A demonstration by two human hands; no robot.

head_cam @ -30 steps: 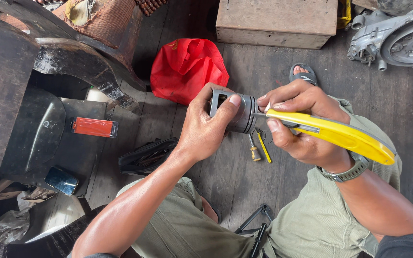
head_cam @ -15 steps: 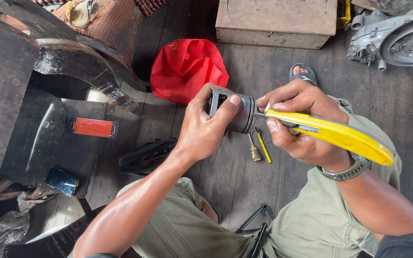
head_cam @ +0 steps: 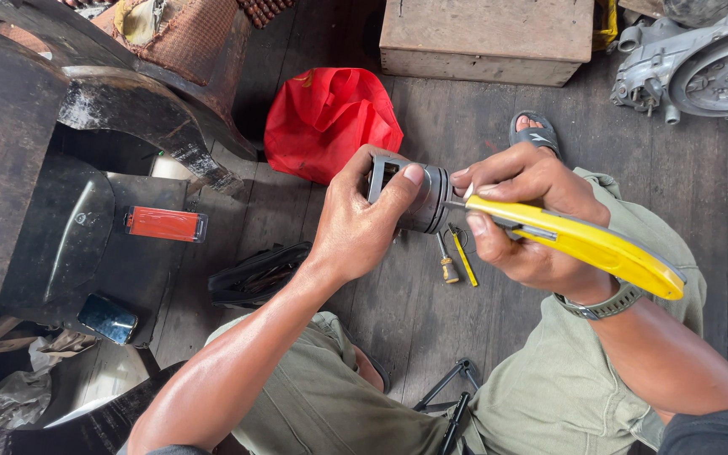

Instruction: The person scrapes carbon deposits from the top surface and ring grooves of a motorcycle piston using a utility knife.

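My left hand (head_cam: 362, 223) grips a grey metal piston (head_cam: 421, 195) held on its side above the floor, thumb across its skirt. My right hand (head_cam: 520, 217) holds a yellow utility knife (head_cam: 579, 243) whose blade tip touches the ring grooves at the piston's right end. A watch sits on my right wrist.
On the dark plank floor lie a red bag (head_cam: 330, 118), a small screwdriver (head_cam: 446, 263) and a yellow stick under the piston, a black pouch (head_cam: 259, 276), an orange case (head_cam: 165, 224), a phone (head_cam: 107, 318). A wooden box (head_cam: 486, 38) and an engine casing (head_cam: 701, 63) stand at the top.
Almost nothing has changed; the knife and my right hand have shifted very slightly left and down against the piston.
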